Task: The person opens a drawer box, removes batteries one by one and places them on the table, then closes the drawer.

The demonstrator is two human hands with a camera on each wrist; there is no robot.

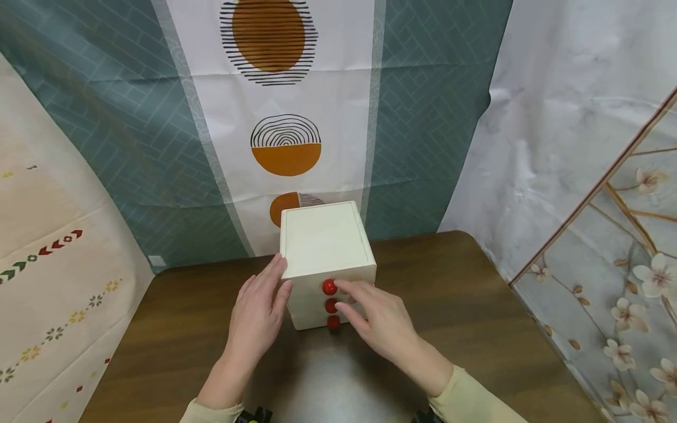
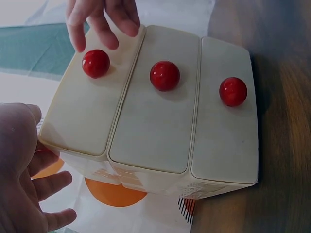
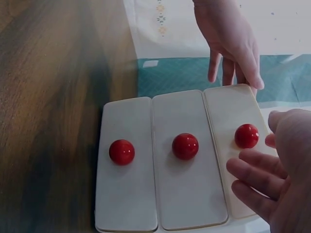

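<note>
A small cream cabinet (image 1: 325,238) with three stacked drawers stands on the table, its front facing me. Each drawer carries one round red knob, and all drawers look closed. My left hand (image 1: 257,314) lies along the cabinet's upper left side, fingers extended, with the fingertips at the top edge. Close to the top knob (image 1: 329,286) is my right hand (image 1: 383,320), its thumb and fingers spread apart and lightly bent. In the right wrist view a gap shows between the right thumb and fingers beside the top knob (image 3: 247,136). The middle knob (image 2: 164,75) and bottom knob (image 2: 233,91) are untouched.
The dark brown wooden table (image 1: 460,341) extends on both sides of the cabinet. Behind it hangs a teal and white cloth (image 1: 423,117) with orange circle prints. A pale patterned cloth (image 1: 47,282) hangs at the left, and a flowered one (image 1: 624,264) at the right.
</note>
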